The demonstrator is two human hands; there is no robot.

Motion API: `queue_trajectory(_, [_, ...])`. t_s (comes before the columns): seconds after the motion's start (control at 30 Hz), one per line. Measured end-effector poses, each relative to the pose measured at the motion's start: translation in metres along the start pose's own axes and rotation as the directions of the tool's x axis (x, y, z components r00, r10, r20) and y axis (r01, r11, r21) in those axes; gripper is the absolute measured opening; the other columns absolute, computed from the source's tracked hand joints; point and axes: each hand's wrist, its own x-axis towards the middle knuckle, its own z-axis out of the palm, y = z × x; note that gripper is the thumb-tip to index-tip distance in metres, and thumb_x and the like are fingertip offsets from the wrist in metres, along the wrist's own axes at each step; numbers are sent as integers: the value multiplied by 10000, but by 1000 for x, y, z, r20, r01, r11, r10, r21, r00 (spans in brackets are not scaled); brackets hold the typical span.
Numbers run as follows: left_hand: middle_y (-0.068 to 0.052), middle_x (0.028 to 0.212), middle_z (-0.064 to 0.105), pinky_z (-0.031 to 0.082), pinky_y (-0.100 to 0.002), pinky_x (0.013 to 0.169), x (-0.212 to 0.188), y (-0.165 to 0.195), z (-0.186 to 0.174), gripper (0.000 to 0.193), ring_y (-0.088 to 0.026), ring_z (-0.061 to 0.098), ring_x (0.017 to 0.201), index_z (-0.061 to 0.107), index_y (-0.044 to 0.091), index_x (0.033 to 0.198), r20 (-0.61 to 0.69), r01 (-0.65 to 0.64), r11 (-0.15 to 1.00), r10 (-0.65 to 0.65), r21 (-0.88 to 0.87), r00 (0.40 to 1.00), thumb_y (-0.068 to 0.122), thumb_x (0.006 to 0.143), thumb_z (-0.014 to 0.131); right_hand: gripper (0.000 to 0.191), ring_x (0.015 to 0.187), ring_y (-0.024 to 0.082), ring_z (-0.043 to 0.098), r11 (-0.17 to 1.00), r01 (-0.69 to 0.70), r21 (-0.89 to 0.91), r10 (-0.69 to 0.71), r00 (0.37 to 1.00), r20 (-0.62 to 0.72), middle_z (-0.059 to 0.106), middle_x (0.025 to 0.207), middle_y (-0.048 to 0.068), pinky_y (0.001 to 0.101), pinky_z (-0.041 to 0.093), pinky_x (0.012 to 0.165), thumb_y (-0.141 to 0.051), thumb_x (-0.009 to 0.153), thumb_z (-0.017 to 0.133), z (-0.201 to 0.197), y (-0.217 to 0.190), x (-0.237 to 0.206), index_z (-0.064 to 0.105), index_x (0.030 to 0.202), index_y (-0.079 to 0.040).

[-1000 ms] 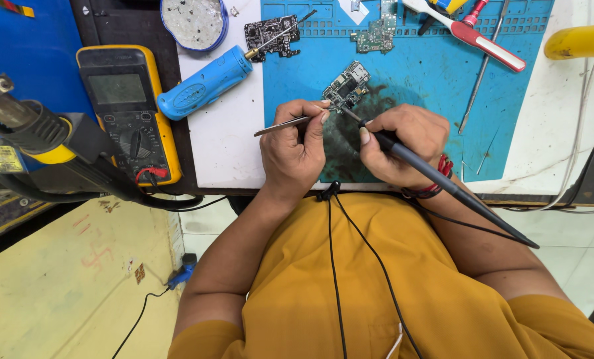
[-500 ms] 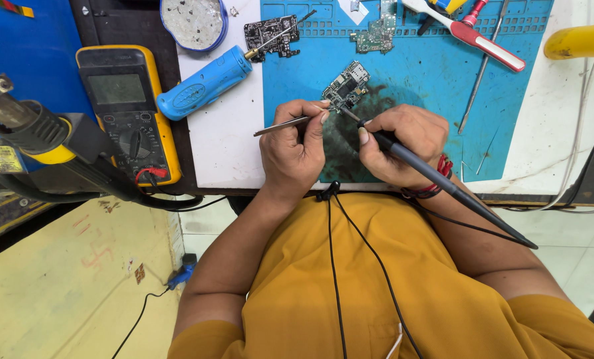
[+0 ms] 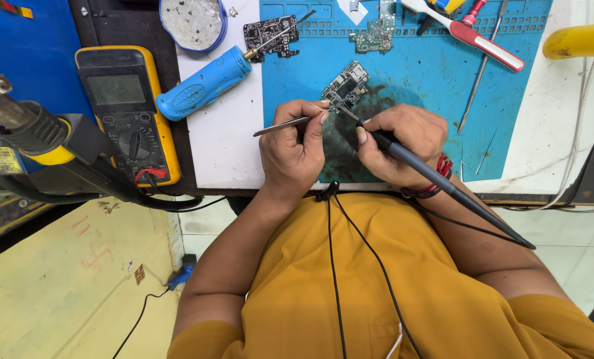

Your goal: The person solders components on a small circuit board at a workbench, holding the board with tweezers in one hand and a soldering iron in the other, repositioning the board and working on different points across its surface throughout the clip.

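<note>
A small circuit board (image 3: 345, 85) lies on the blue work mat (image 3: 430, 80). My left hand (image 3: 296, 146) grips metal tweezers (image 3: 280, 125), whose tips reach the board's near edge. My right hand (image 3: 403, 141) holds a dark soldering iron (image 3: 437, 177) like a pen, its tip touching the same edge of the board. The iron's handle and cord run back to the right past my wrist, which wears a red band.
A blue-handled tool (image 3: 204, 82) lies left of the mat, a yellow multimeter (image 3: 127, 113) further left. Two more boards (image 3: 270, 33) (image 3: 375, 32) sit at the mat's far edge, beside a round tin (image 3: 192, 21), a red-and-white tool (image 3: 473, 36) and a hot-air nozzle (image 3: 24, 129).
</note>
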Motion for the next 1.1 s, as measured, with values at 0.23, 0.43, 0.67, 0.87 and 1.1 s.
queue_trajectory(0.23, [-116, 1081, 762, 612, -245, 731, 0, 0, 0, 141, -129, 762, 874, 542, 33, 1129, 3, 15, 1000, -15, 1, 1000, 54, 1060, 663, 186, 664, 245, 661, 1000, 3, -4, -3, 1000, 5, 683, 809, 108, 329, 491, 613, -11, 852, 807, 0, -1, 0, 651, 948, -45])
queue_trajectory(0.43, [-118, 1083, 762, 613, -247, 738, 0, 0, 1, 140, -130, 761, 876, 545, 33, 1130, -2, 11, 1000, -11, 2, 1000, 53, 1059, 664, 186, 648, 245, 648, 1000, -1, -15, 1, 1000, 0, 677, 794, 104, 332, 483, 606, -9, 851, 808, 0, 0, 0, 649, 939, -45])
queue_trajectory(0.67, [-117, 1080, 761, 615, -248, 739, -1, 0, 0, 140, -127, 760, 872, 545, 31, 1127, -4, 10, 1000, -10, 5, 1000, 58, 1059, 665, 193, 661, 249, 657, 1000, 10, -2, -10, 1000, -5, 680, 804, 106, 316, 486, 582, -11, 850, 810, 0, 0, -1, 645, 945, -46])
queue_trajectory(0.87, [-119, 1075, 764, 609, -249, 726, 0, 0, 1, 140, -124, 753, 848, 550, 29, 1121, -5, 29, 1000, -29, 3, 1000, 59, 1055, 669, 192, 660, 252, 654, 1000, 2, -12, -3, 1000, -7, 679, 801, 107, 326, 484, 595, -7, 845, 806, 0, 0, -1, 643, 941, -43])
queue_trajectory(1.1, [-120, 1086, 757, 617, -256, 752, 0, 1, 0, 134, -134, 758, 877, 550, 31, 1130, -3, 14, 1000, -14, -7, 1000, 59, 1064, 663, 191, 652, 248, 650, 1000, -3, -17, 3, 1000, -8, 674, 797, 109, 333, 480, 604, -7, 843, 807, 0, 0, -1, 644, 937, -42])
